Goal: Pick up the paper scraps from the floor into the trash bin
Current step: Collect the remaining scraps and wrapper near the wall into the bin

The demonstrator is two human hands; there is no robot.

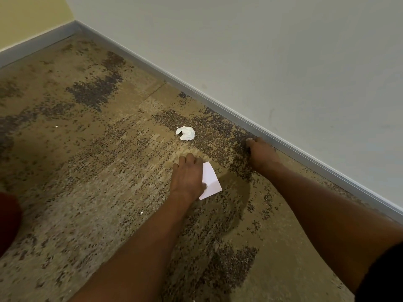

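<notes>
My left hand (187, 175) reaches down to the carpet and holds a flat white paper scrap (211, 182), my thumb pressed on its left edge. A crumpled white paper scrap (186, 133) lies on the carpet a little beyond it. My right hand (260, 154) is down on the carpet close to the baseboard; its fingers are hidden from view and I see nothing in it. No trash bin is in view.
A grey baseboard (218, 105) and white wall run diagonally from upper left to lower right. Mottled brown carpet (87, 171) covers the floor, with tiny white specks on it. A dark red object (8, 223) sits at the left edge.
</notes>
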